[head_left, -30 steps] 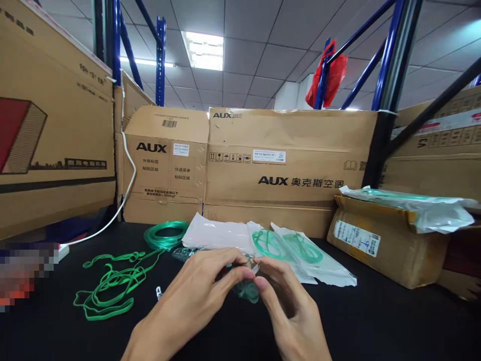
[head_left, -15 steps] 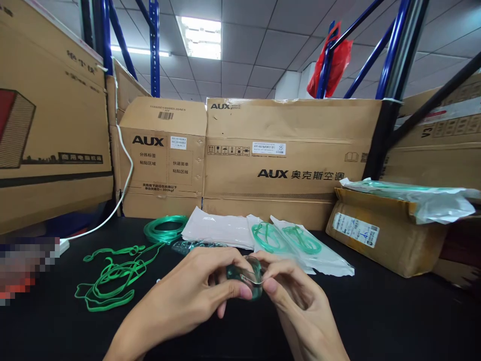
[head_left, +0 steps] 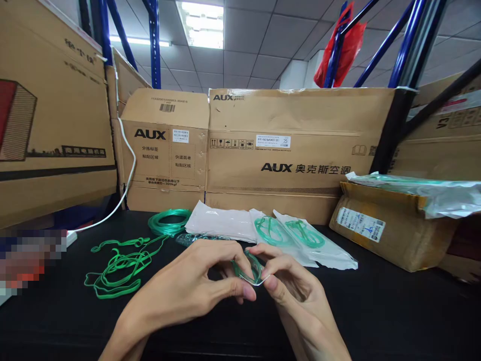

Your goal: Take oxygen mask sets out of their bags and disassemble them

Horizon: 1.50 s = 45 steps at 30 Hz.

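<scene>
Both my hands meet over the black table, pinching a small clear green-tinted plastic mask piece between them. My left hand grips it from the left with thumb and fingers closed. From the right, my right hand pinches its edge. Behind my hands lie sealed white plastic pouches with green tubing inside. A coil of green tubing and a tangle of green elastic straps lie to the left.
Large brown AUX cardboard boxes wall off the back of the table. An open carton with more pouches on top stands at the right. A white cable runs down at the left. Blue rack posts rise behind.
The view has tilted down a little. My hands have turned the mask piece between the fingers, still holding it in the same spot above the table.
</scene>
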### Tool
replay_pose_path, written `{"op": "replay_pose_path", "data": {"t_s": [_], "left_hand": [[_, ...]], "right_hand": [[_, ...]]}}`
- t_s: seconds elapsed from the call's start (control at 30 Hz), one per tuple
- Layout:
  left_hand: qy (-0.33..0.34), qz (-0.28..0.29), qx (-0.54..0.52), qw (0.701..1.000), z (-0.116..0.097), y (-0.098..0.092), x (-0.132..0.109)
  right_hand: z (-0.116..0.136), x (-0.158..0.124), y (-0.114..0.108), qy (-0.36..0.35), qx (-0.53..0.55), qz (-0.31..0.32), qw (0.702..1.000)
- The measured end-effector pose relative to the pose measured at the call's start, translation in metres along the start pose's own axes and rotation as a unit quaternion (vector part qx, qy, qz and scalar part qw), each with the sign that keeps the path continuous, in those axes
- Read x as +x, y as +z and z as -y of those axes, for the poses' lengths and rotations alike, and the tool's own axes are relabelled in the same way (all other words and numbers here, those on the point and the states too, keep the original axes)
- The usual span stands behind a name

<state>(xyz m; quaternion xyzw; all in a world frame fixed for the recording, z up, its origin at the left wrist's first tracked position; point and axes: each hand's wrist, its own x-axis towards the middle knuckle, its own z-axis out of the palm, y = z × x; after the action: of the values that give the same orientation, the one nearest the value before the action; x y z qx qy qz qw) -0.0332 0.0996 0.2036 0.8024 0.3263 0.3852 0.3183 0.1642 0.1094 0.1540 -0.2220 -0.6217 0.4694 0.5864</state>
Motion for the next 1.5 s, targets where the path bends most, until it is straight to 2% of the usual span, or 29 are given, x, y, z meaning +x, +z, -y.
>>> {"op": "replay_pose_path", "data": {"t_s": [0.37, 0.5, 0.7, 0.83, 0.97, 1.3, 1.5], "left_hand": [[0.073, 0.008, 0.063, 0.995, -0.002, -0.002, 0.000], [0.066, 0.004, 0.086, 0.994, -0.001, -0.002, -0.003], [0.077, -0.050, 0.145, 0.985, 0.001, -0.004, -0.004], [0.090, -0.054, 0.153, 0.983, 0.000, -0.003, -0.002], [0.102, -0.056, 0.143, 0.983, -0.001, -0.002, -0.001], [0.095, -0.041, 0.201, 0.974, -0.006, 0.004, -0.005], [0.095, -0.042, 0.234, 0.967, -0.008, 0.006, -0.007]], "right_hand": [[-0.005, 0.001, 0.008, 0.035, 0.093, 0.020, 0.995], [-0.006, 0.002, 0.013, 0.040, 0.124, 0.014, 0.991], [-0.011, 0.004, 0.013, -0.023, 0.023, -0.024, 0.999], [-0.011, 0.006, 0.014, -0.082, 0.001, -0.048, 0.995], [-0.009, 0.005, 0.013, -0.105, -0.032, -0.048, 0.993], [-0.012, 0.001, 0.006, -0.037, 0.028, 0.017, 0.999], [-0.016, 0.004, 0.005, 0.015, 0.065, 0.036, 0.997]]}}
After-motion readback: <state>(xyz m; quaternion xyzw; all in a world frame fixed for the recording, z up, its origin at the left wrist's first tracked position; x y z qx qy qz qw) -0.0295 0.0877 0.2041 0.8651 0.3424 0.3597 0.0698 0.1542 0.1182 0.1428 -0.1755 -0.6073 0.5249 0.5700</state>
